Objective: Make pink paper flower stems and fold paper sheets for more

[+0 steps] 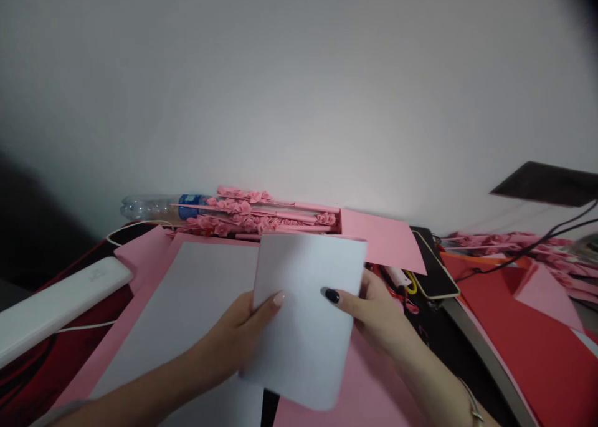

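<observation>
A white sheet of paper (308, 265), which looks folded with rounded lower edges, is held up in front of me. My left hand (245, 327) grips its left edge, thumb lying flat on the face and fingers hidden behind. On the opposite edge, my right hand (374, 302) pinches the paper the same way, with a dark nail on its thumb. Beneath lie a larger white sheet (196, 308) to the left and pink paper (374, 377) to the right. Whether the held piece has several layers is hard to tell.
Pink paper flowers (233, 209) on stems lie along the wall beside a plastic bottle (149, 207). A long white device (60, 302) is at left. At right are a phone (434, 268), red paper (509, 321), dark cables (527, 249) and more pink flowers (504, 243).
</observation>
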Demonstrator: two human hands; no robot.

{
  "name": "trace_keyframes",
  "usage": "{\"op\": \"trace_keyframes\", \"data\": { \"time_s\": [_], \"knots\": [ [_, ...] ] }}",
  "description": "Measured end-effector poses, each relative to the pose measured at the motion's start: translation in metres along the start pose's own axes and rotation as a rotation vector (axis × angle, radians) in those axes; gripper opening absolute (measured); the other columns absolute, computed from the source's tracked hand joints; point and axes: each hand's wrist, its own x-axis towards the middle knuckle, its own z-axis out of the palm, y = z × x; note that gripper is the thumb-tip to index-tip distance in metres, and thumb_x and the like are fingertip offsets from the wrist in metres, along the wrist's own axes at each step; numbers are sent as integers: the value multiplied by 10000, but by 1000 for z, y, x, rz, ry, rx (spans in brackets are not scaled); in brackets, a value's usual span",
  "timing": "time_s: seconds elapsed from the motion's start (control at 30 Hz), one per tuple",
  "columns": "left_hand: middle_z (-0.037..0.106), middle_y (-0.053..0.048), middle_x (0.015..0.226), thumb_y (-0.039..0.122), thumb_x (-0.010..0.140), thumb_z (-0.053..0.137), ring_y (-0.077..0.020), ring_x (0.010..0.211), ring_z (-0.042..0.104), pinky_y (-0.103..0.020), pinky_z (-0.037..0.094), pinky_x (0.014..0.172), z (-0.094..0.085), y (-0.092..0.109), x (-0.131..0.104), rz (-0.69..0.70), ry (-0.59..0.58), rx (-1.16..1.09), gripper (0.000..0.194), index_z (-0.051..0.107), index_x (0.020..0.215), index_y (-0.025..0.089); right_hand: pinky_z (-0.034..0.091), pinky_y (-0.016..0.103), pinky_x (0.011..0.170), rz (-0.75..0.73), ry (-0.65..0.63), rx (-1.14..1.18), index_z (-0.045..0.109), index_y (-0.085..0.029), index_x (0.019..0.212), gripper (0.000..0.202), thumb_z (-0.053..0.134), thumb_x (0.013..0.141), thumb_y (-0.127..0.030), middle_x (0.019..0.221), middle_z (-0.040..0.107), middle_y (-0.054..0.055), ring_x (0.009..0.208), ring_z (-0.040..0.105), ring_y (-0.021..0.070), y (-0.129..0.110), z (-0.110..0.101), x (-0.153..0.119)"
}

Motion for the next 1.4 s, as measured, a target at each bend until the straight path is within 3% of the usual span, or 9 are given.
{"op": "trace_keyframes", "data": {
  "time_s": [0.2,0.33,0.53,0.73,0.87,1.0,1.1,1.23,1.4],
  "knots": [
    [726,-63,869,458,873,576,-254,870,651,-283,514,741,3,34,13,310,-80,285,335,731,870,160,610,360,702,-106,200,-91,693,-184,971,279,776,740,-318,956,769,100,843,733,250,-19,-18,-9],
    [741,-44,951,377,845,636,-257,934,668,-315,527,813,14,48,19,357,-103,243,251,722,998,197,602,338,663,-101,265,-179,689,-184,919,250,781,724,-312,870,772,77,778,729,232,-14,-19,-11],
    [756,-57,973,373,805,671,-276,945,686,-350,554,807,27,40,25,307,-75,124,283,721,1020,195,588,344,690,-100,341,-168,674,-182,953,288,761,717,-323,899,765,70,805,716,234,0,-7,-14],
    [757,-63,1000,353,814,658,-280,970,683,-366,543,850,26,24,27,317,-69,107,284,722,1044,199,594,372,701,-143,267,-193,684,-199,938,284,741,737,-390,913,760,81,830,713,263,12,-4,-9],
    [756,-61,1003,385,817,665,-280,1003,670,-352,532,866,24,17,31,311,-35,108,302,718,1050,200,599,388,738,-356,301,-353,568,-235,1206,483,723,764,-352,1104,693,107,958,684,279,3,-13,-9],
    [756,-63,968,402,823,655,-282,983,669,-349,529,861,23,12,36,305,-29,129,274,733,985,196,411,534,1062,-772,471,-839,316,-291,1465,729,650,822,-211,1509,388,100,1360,398,327,-39,-8,-18],
    [750,-57,882,363,827,633,-283,950,660,-363,520,869,22,8,40,374,3,195,205,728,872,187,213,593,1160,-843,284,-1248,365,-306,1457,637,572,869,-174,1433,513,49,1390,357,327,-66,12,-18],
    [713,-26,769,289,834,563,-280,950,636,-336,512,840,20,8,38,430,70,308,186,679,737,181,6,636,1170,-734,93,-1487,434,-190,1419,527,484,898,-141,1442,507,96,1347,417,324,-66,36,-8],
    [689,7,777,238,751,619,-264,953,629,-283,514,783,20,13,37,334,103,234,63,662,742,193,-13,575,1190,-711,73,-1524,532,-238,1323,413,448,927,-155,1346,595,54,1258,498,270,-59,39,-3]
  ]
}}
